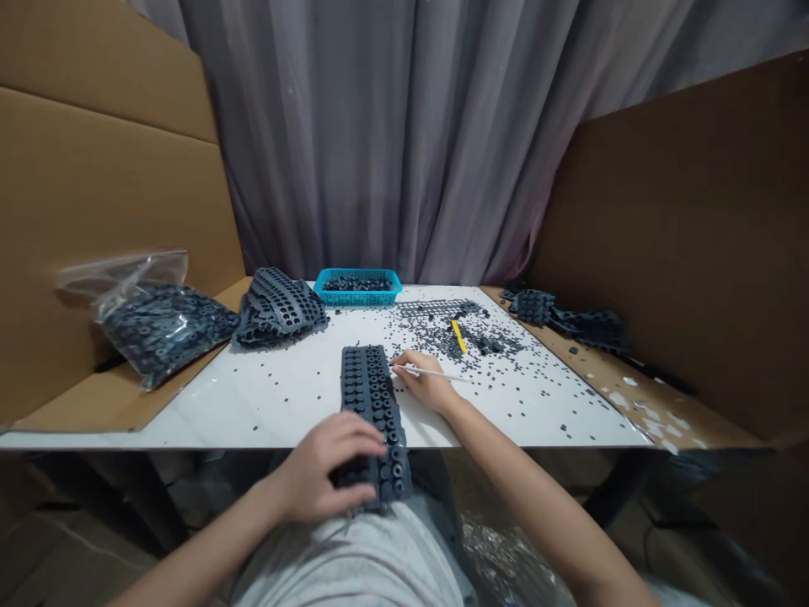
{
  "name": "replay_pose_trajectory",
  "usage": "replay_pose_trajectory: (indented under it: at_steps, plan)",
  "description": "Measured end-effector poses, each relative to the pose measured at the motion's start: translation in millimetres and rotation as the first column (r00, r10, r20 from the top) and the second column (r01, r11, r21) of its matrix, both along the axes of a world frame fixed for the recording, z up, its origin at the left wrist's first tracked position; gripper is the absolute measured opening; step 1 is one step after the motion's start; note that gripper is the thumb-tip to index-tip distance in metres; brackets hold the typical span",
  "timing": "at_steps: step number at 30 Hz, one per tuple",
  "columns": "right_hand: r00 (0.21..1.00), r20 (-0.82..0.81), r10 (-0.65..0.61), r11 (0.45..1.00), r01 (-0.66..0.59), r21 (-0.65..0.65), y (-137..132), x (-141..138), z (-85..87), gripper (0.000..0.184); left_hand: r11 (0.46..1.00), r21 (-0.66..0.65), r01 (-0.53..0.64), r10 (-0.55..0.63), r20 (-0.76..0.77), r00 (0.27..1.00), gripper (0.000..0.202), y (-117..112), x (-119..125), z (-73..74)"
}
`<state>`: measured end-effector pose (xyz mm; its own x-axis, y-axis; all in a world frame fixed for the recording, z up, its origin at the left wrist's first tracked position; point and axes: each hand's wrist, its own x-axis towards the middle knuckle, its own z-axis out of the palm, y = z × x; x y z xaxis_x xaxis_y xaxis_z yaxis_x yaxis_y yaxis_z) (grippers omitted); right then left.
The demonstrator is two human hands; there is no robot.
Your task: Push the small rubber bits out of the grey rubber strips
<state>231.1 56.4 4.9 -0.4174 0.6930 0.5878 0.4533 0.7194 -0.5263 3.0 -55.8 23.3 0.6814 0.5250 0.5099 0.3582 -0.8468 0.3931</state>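
A dark grey rubber sheet (pixel 363 375) with rows of round, ring-like parts lies lengthwise before me, its near end hanging past the table edge toward my lap. Across the near half of this sheet rests my left hand (pixel 334 464), thumb and fingers spread apart over the rings. My right hand (pixel 422 381) is closed around a thin white stick (pixel 442 373). The fingertips of that hand are at the sheet's upper right edge, where the stick's tip is too small to make out.
Small black bits and a yellow-handled tool (pixel 458 336) lie on the white table (pixel 253 400). A blue basket (pixel 357 298) holds dark parts. Stacked perforated sheets (pixel 278 308) and a plastic bag (pixel 161 324) are left. Cardboard walls (pixel 683 228) flank the table; more rubber sheets (pixel 587 327) lie right.
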Motion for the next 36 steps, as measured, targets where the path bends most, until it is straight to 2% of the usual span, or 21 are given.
replay_pose_trajectory:
  at_steps: [1, 2, 3, 4, 5, 8, 11, 13, 15, 16, 18, 22, 24, 26, 29, 32, 33, 34, 36]
  plan:
    - [1.000, 0.010, -0.027, 1.000, 0.027, -0.002, 1, 0, -0.6, 0.010, 0.995, -0.026, -0.096, 0.096, 0.000, 0.995, 0.032, 17, -2, 6.3]
    - [0.998, 0.024, -0.054, 0.998, 0.055, -0.009, 1, 1, -1.2, 0.010, 0.970, -0.038, -0.240, 0.238, -0.038, 0.971, 0.029, 37, -4, 11.7]
    - [0.995, 0.040, -0.090, 0.996, 0.091, -0.020, 2, 1, -1.6, 0.010, 0.920, -0.029, -0.390, 0.384, -0.127, 0.915, 0.029, 60, -5, 15.4]
    - [0.989, 0.052, -0.136, 0.990, 0.138, -0.028, 3, 2, -1.8, 0.010, 0.855, -0.008, -0.519, 0.501, -0.244, 0.830, 0.031, 84, -6, 17.0]
    - [0.979, 0.060, -0.193, 0.980, 0.195, -0.031, 3, 4, -1.6, 0.011, 0.820, -0.004, -0.572, 0.547, -0.289, 0.786, 0.031, 107, -6, 16.4]
    - [0.913, 0.038, -0.405, 0.914, 0.406, -0.007, 4, 9, 1.3, 0.016, 0.802, -0.017, -0.596, 0.546, -0.380, 0.746, 0.022, 159, -3, 4.5]
    - [0.836, -0.020, -0.549, 0.835, 0.549, 0.021, 3, 14, 6.5, 0.020, 0.828, -0.022, -0.560, 0.499, -0.426, 0.755, 0.021, 180, -2, -6.1]
    - [0.799, -0.054, -0.599, 0.799, 0.601, 0.037, 3, 16, 9.1, 0.022, 0.830, -0.003, -0.558, 0.509, -0.407, 0.758, 0.023, 187, -2, -2.8]
    - [0.777, -0.078, -0.625, 0.777, 0.628, 0.036, 4, 17, 9.7, 0.023, 0.811, 0.032, -0.584, 0.555, -0.353, 0.753, 0.024, 197, -2, 9.0]
    - [0.777, -0.088, -0.623, 0.778, 0.628, 0.032, 5, 18, 9.3, 0.023, 0.799, 0.050, -0.600, 0.581, -0.322, 0.747, 0.025, 204, -1, 16.3]
    - [0.808, -0.108, -0.579, 0.812, 0.583, 0.009, 7, 18, 7.7, 0.022, 0.783, 0.075, -0.618, 0.612, -0.273, 0.743, 0.030, 217, 0, 29.3]
    - [0.910, -0.170, -0.379, 0.922, 0.356, -0.151, 9, 17, 5.1, 0.019, 0.788, 0.077, -0.611, 0.609, -0.248, 0.753, 0.031, 231, 4, 38.5]
    - [0.936, -0.203, -0.287, 0.941, 0.236, -0.242, 9, 14, 5.1, 0.015, 0.795, 0.074, -0.602, 0.601, -0.234, 0.764, 0.031, 224, 6, 38.1]
    - [0.949, -0.218, -0.228, 0.937, 0.152, -0.316, 8, 10, 5.5, 0.011, 0.813, 0.079, -0.577, 0.579, -0.213, 0.787, 0.030, 202, 8, 36.9]
    - [0.968, -0.191, -0.162, 0.914, 0.074, -0.400, 4, 3, 5.6, 0.011, 0.868, 0.085, -0.490, 0.496, -0.197, 0.845, 0.020, 141, 10, 28.5]
    - [0.989, -0.137, -0.049, 0.913, -0.011, -0.409, -7, -3, 5.2, 0.013, 0.930, 0.073, -0.361, 0.368, -0.215, 0.904, 0.015, 64, 12, 3.0]
    - [0.992, -0.126, 0.002, 0.917, -0.052, -0.395, -12, -4, 4.8, 0.014, 0.954, 0.092, -0.285, 0.298, -0.215, 0.930, 0.020, 42, 14, -8.6]
    - [0.991, -0.121, 0.064, 0.922, -0.105, -0.373, -16, -5, 4.4, 0.015, 0.960, 0.142, -0.240, 0.266, -0.212, 0.940, 0.030, 23, 16, -20.5]
    - [0.972, -0.114, 0.205, 0.925, -0.231, -0.301, -26, -3, 3.2, 0.017, 0.932, 0.255, -0.257, 0.305, -0.169, 0.937, 0.045, -1, 21, -41.9]
